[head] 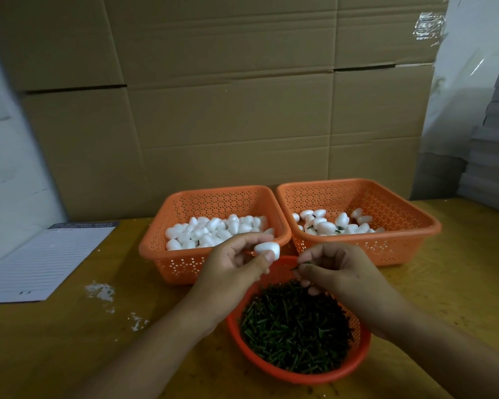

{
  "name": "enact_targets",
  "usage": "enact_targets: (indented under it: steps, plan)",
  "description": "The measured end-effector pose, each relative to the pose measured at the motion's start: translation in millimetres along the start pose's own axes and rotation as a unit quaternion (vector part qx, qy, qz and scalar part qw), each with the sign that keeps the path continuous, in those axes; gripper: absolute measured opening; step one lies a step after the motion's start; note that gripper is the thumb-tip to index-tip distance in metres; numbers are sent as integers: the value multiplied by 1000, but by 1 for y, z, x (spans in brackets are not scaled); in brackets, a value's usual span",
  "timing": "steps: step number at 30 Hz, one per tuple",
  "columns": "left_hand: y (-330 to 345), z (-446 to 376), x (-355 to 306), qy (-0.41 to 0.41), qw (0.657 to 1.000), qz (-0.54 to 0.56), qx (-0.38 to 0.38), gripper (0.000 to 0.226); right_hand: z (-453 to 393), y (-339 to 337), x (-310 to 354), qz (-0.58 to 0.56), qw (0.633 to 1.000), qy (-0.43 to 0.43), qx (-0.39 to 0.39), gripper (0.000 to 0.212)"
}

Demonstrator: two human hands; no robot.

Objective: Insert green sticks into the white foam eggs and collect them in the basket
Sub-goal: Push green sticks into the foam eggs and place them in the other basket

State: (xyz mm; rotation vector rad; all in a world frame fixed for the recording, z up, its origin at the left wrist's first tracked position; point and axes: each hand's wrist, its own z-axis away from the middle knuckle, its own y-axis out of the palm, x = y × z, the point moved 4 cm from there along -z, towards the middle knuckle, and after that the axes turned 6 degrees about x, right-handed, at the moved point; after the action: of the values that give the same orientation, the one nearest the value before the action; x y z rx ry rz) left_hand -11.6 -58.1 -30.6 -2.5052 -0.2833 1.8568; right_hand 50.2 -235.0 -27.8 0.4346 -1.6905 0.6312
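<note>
My left hand pinches a white foam egg between thumb and fingers, above the near rim of the left orange basket, which holds several plain eggs. My right hand pinches a short green stick, its tip pointing left toward the egg, a small gap apart. Below both hands sits a round orange bowl full of green sticks. The right orange basket holds several eggs with sticks in them.
A lined paper pad lies at the left of the wooden table. White foam crumbs are scattered near it. Cardboard boxes form a wall behind the baskets. Grey stacked sheets stand at the right.
</note>
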Motion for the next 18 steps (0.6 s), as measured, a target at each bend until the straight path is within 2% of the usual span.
enact_targets:
  steps: [4,11,18]
  plan:
    - [1,0,-1,-8,1000,-22,0,32,1,2,2,22,1000,-6,5,4]
    - [-1,0,3,-19,1000,-5,9,24,1,3,2,32,999,-8,9,4]
    - [-5,-1,4,-13,1000,10,23,28,1,3,0,30,999,-9,15,4]
